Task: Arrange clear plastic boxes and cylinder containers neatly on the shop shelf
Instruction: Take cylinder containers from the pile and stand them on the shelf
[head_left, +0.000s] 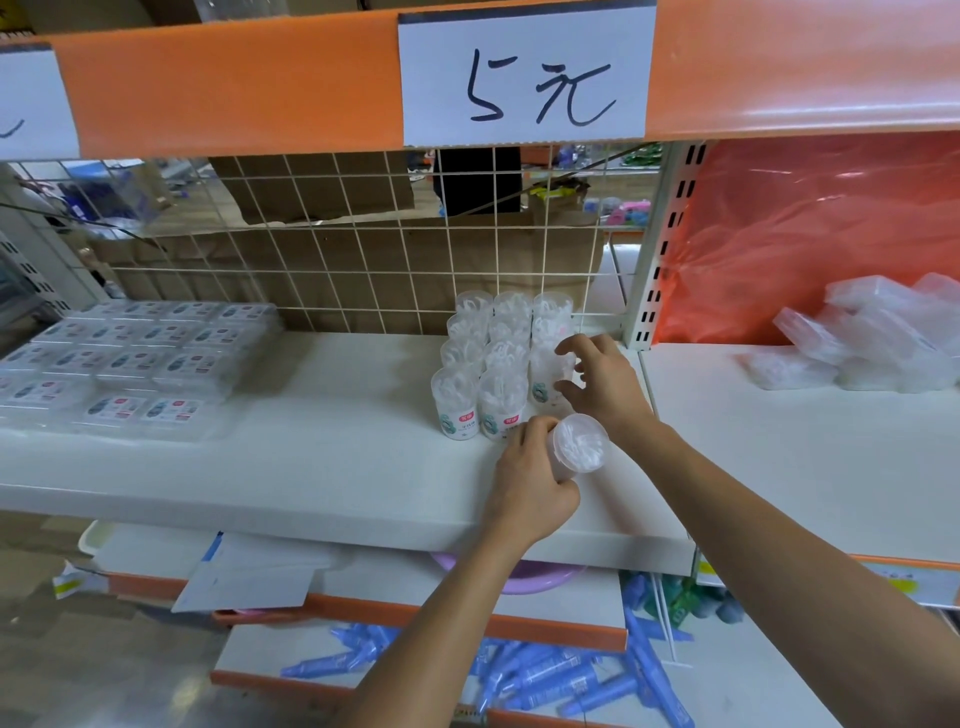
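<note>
Wrapped in the left hand (530, 478), fingers curled round its body: a tilted cylinder container (579, 444), clear lid toward the camera, white contents blurred, label hidden under the palm. Just beyond that grip, pinched between fingers and thumb of the right hand (602, 382): a standing cylinder (544, 376), partly covered, teal mark on its label, text too small to read. Left of both grips, packed upright in rows on the white shelf (311, 467): more cylinder containers (483, 364), red tags on the front labels, characters unreadable. Both forearms stretched forward from the lower edge, the right reaching farther than the left. Well to the left of the grips, flat clear boxes (130, 358) in overlapping rows, printed labels illegible, outermost ones cut off by the frame. Behind the cylinders, a wire grid (363, 249). Above, a white paper sign (524, 78) handwritten "5元". Off to the right, loose clear boxes (883, 338) heaped and blurred before an orange plastic bag (805, 234).
</note>
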